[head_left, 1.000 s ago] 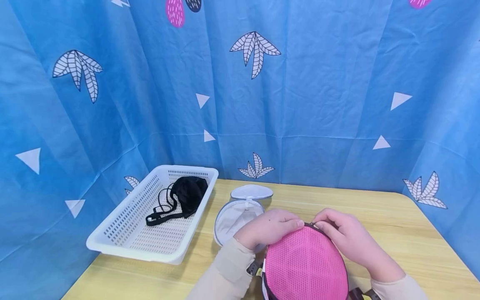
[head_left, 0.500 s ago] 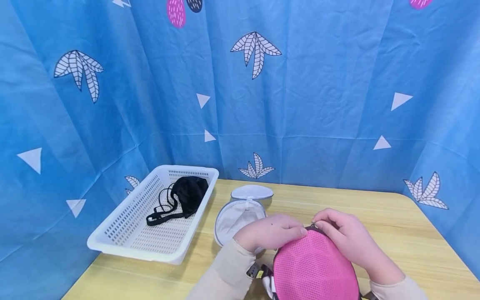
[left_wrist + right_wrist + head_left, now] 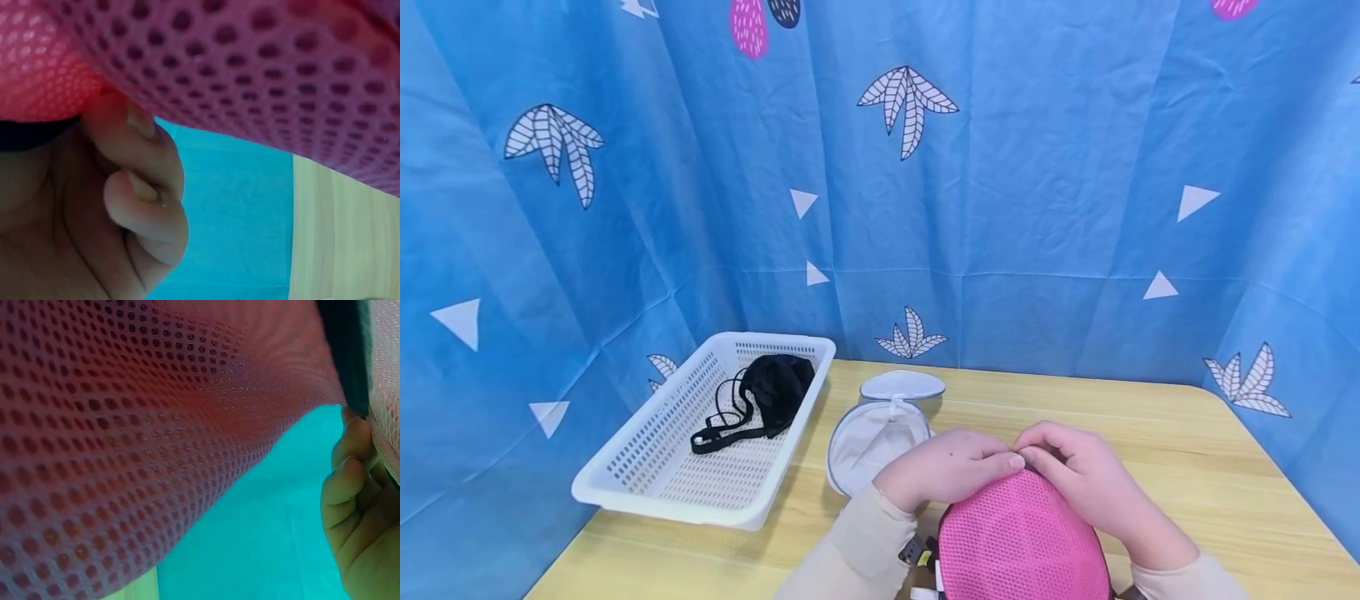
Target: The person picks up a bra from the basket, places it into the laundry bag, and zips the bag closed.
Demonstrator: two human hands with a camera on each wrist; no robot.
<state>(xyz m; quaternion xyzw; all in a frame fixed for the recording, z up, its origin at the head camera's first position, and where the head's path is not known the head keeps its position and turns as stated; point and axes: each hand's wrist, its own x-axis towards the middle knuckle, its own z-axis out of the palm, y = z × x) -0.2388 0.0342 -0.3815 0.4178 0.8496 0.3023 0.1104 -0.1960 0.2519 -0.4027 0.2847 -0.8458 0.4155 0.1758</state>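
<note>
A pink mesh laundry bag [image 3: 1026, 542] with dark edging stands in front of me at the lower edge of the head view. My left hand [image 3: 951, 471] grips its top rim from the left, thumb on the pink mesh. From the right, my right hand [image 3: 1086, 479] pinches the same rim, its fingertips touching the left thumb. What exactly lies between those fingertips is hidden. In the left wrist view, curled fingers [image 3: 140, 175] hold the mesh by the dark edging. The right wrist view shows fingers [image 3: 350, 481] bent at a dark band.
A white lidded pouch [image 3: 872, 446] stands open just behind my left hand. On the left, a white plastic basket [image 3: 625, 492] holds a black cloth item with straps [image 3: 778, 392]. Blue curtain [image 3: 1037, 208] encloses the wooden table [image 3: 1210, 467] at the back and sides.
My hands have drawn together at the top rim, the gap between their fingertips closing. The mesh bag has shifted slightly right and its top tilted. Basket and pouch stay put.
</note>
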